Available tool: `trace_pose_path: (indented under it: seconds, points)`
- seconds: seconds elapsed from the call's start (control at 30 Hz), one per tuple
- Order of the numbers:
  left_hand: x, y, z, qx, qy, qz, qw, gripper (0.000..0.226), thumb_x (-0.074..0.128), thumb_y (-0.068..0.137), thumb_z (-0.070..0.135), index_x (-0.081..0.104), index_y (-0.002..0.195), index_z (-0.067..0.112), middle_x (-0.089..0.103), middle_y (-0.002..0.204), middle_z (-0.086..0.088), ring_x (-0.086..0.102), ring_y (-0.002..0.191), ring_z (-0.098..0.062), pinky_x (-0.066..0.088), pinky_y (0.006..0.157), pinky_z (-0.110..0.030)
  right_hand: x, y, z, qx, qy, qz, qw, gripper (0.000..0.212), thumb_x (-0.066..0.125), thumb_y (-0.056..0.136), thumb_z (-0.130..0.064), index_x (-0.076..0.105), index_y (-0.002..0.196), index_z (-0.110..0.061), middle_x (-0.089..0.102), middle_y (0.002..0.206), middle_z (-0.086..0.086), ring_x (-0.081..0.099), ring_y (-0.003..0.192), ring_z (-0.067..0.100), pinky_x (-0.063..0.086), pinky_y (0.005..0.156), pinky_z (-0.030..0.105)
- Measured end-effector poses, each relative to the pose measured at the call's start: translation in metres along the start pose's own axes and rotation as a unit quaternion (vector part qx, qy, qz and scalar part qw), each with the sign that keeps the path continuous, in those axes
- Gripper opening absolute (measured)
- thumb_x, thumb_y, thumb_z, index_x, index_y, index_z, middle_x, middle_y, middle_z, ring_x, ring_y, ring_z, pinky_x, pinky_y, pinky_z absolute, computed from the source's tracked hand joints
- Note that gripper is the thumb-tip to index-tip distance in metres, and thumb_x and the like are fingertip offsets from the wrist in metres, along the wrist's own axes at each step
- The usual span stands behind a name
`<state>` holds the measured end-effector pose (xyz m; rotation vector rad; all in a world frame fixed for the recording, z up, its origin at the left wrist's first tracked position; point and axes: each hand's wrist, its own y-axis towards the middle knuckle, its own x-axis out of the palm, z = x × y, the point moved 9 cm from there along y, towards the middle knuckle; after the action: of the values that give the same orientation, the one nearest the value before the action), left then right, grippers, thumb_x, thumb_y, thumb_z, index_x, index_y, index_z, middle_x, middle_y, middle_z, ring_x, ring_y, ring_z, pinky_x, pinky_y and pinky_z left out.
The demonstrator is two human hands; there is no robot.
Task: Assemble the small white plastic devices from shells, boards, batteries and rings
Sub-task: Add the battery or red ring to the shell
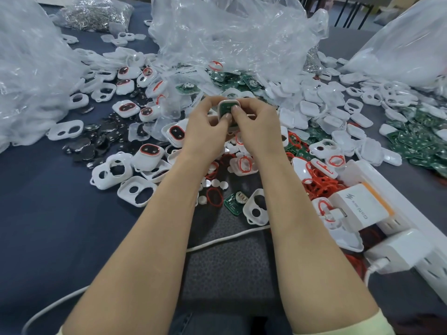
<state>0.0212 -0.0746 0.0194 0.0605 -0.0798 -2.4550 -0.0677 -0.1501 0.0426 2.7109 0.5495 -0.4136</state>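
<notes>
Closest to the lens are two pale sleeves and the bare forearms running up from them to meet at the white shell, which I take as my reference for everything else. That shell is held up off the dark table, tilted toward me, with a green board lying in its hollow. From my remote seat I read this as the board-seating step, early in one device: no battery or ring shows in it yet, though the fingers hide part of it. The left hand is curled round the shell's left side, thumb on its lower edge. The right hand is curled round the right side, one fingertip pressing on the board. Neither hand has anything else in it. Next I would want the board pushed flat, then one hand freed. It should reach below the shell for the coin batteries, or below and right of it for the red rings. Front shells with two holes lie below and left of it. More boards are heaped just beyond it under a clear plastic bag. Small parts lie overlapped, so picking a single one will need care.
</notes>
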Motion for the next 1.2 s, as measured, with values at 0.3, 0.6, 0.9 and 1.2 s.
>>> trace_pose_path:
  seconds: [0.3,0.6,0.9,1.2]
  points:
    - [-0.006,0.000,0.000,-0.003,-0.005,0.026,1.000,0.023,0.052,0.095,0.005,0.055,0.097,0.028,0.072,0.088,-0.011,0.073,0.082,-0.023,0.058,0.070,-0.032,-0.003,-0.001,-0.002,-0.025,-0.022,0.029,0.999,0.019,0.055,0.095,-0.018,0.071,0.102,-0.011,0.070,0.097,0.002,0.063,0.095,0.017,0.049,0.085,0.028]
    - [-0.011,-0.001,-0.008,-0.067,-0.127,0.034,0.989,0.019,0.054,0.095,0.004,0.057,0.099,0.022,0.068,0.092,-0.006,0.072,0.066,-0.008,0.057,0.057,-0.021,-0.039,0.008,0.045,0.113,-0.379,0.018,0.918,0.033,0.037,0.097,-0.015,0.054,0.124,-0.006,0.050,0.129,0.019,0.046,0.122,0.035,0.035,0.104,0.042]
    - [-0.013,-0.002,-0.010,-0.094,-0.144,0.041,0.984,0.017,0.054,0.095,0.006,0.057,0.102,0.021,0.068,0.099,-0.009,0.071,0.062,-0.009,0.050,0.048,-0.015,-0.066,0.003,0.013,0.004,-0.060,0.188,0.980,0.027,0.044,0.094,-0.006,0.057,0.118,-0.008,0.059,0.113,-0.002,0.055,0.091,-0.005,0.042,0.085,0.015]
    - [-0.013,-0.003,0.003,-0.021,-0.064,0.035,0.997,0.026,0.057,0.094,0.006,0.054,0.089,0.032,0.071,0.081,-0.003,0.071,0.062,-0.010,0.044,0.044,-0.013,-0.021,0.010,0.014,0.045,0.240,0.012,0.970,0.023,0.053,0.089,0.005,0.055,0.102,-0.014,0.065,0.100,0.006,0.067,0.086,0.010,0.056,0.071,0.022]
